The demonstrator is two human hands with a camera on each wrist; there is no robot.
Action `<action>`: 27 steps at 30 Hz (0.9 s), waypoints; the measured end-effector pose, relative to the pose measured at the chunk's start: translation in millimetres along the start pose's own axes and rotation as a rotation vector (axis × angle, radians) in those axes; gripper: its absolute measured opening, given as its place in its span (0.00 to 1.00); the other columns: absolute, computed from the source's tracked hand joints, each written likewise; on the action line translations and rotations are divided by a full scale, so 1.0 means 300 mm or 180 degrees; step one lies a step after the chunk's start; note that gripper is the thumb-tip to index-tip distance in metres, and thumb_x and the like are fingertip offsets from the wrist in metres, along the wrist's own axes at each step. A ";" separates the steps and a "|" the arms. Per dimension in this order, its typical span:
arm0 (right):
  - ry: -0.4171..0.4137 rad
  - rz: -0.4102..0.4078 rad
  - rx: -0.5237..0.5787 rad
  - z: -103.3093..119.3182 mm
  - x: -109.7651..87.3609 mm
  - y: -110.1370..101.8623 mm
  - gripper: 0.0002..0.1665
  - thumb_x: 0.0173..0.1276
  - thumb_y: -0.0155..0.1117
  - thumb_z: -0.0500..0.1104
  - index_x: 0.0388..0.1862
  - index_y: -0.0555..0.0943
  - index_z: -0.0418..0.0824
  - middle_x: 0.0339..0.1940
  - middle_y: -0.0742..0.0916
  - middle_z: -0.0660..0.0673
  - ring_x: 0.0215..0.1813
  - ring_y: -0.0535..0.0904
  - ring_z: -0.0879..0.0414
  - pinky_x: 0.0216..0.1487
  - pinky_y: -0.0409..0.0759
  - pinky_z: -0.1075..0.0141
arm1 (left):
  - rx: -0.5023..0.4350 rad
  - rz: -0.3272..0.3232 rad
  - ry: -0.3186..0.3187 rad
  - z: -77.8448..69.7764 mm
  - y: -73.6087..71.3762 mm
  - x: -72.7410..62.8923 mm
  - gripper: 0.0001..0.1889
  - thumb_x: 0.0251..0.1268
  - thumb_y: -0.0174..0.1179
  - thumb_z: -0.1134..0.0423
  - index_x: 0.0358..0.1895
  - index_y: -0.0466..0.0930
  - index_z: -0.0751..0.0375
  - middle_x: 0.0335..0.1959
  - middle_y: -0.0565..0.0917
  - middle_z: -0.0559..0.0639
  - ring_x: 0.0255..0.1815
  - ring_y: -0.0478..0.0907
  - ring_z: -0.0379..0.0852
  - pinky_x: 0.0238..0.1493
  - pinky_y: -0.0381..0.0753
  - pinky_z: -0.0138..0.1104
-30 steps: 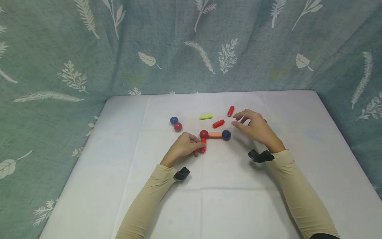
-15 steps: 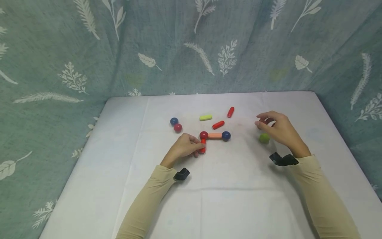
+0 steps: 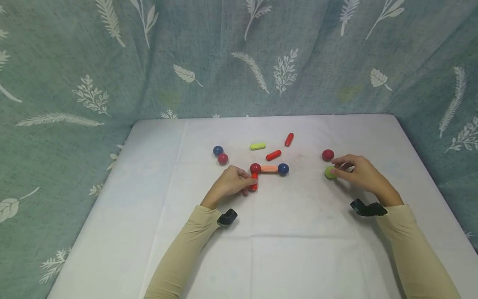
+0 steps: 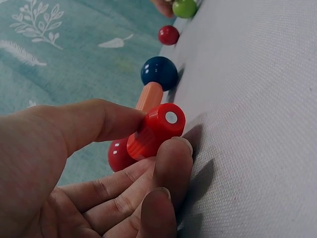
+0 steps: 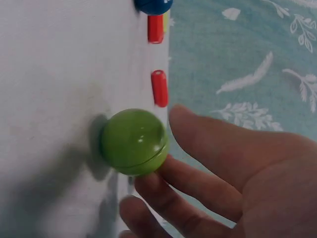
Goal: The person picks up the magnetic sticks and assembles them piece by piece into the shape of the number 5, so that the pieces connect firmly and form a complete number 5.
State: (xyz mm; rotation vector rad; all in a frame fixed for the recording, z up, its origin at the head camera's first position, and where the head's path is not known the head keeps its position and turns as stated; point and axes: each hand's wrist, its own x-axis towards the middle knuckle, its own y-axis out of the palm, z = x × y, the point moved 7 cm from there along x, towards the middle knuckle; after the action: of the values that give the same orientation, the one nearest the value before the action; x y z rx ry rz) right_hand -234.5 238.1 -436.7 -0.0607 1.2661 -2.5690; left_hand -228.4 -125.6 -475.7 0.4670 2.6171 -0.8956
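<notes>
My left hand (image 3: 233,181) pinches a red toy rod (image 4: 157,130) between thumb and fingers, low over the white cloth. That rod meets a red ball (image 3: 255,167), from which an orange rod (image 3: 269,169) runs right to a dark blue ball (image 3: 283,169), forming a corner. A pale round dot marks the held rod's near end in the left wrist view. At the right, my right hand (image 3: 360,172) is at a green ball (image 5: 133,141) on the cloth. Its fingers reach behind the ball, while the thumb stands slightly off it in the right wrist view.
Behind the green ball lies a red ball (image 3: 328,155). Two loose red rods (image 3: 274,155) and a yellow-green rod (image 3: 257,146) lie behind the joined pieces. A blue ball (image 3: 218,150) and another red ball (image 3: 223,158) sit together at the left. Patterned fabric (image 3: 224,62) hangs behind the table.
My right hand has moved right, away from the loose red rods, and lowered to the green ball, uncovering the red ball behind it. The left hand keeps its hold, nearly still.
</notes>
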 end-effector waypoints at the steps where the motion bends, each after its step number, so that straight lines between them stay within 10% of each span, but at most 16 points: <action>1: 0.0005 0.0026 -0.0008 -0.003 -0.002 0.006 0.27 0.71 0.71 0.48 0.61 0.82 0.32 0.53 0.87 0.31 0.52 0.84 0.39 0.50 0.82 0.50 | -0.0001 -0.0004 0.0003 -0.001 -0.001 0.000 0.15 0.66 0.69 0.51 0.43 0.88 0.60 0.21 0.88 0.49 0.23 0.83 0.41 0.31 0.76 0.30; 21: 0.0029 0.0086 0.0101 0.025 -0.013 0.051 0.25 0.69 0.72 0.43 0.58 0.82 0.27 0.47 0.88 0.33 0.50 0.84 0.41 0.56 0.83 0.43 | -0.0038 0.0010 -0.0035 0.001 -0.005 -0.002 0.15 0.66 0.70 0.51 0.44 0.88 0.61 0.21 0.88 0.50 0.23 0.83 0.41 0.30 0.76 0.30; 27: -0.0184 0.0053 0.0232 0.091 -0.007 0.057 0.23 0.70 0.72 0.44 0.56 0.83 0.29 0.46 0.89 0.36 0.46 0.84 0.48 0.49 0.86 0.61 | -0.0026 0.0022 -0.0061 0.000 -0.004 -0.004 0.16 0.66 0.70 0.51 0.45 0.89 0.61 0.22 0.88 0.50 0.24 0.83 0.41 0.30 0.77 0.30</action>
State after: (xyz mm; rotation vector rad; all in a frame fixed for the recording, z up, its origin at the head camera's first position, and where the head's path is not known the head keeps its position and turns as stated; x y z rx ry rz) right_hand -224.5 207.7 -433.0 -0.1087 1.1467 -2.5772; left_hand -227.7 -126.7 -474.6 0.4629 2.5991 -0.8824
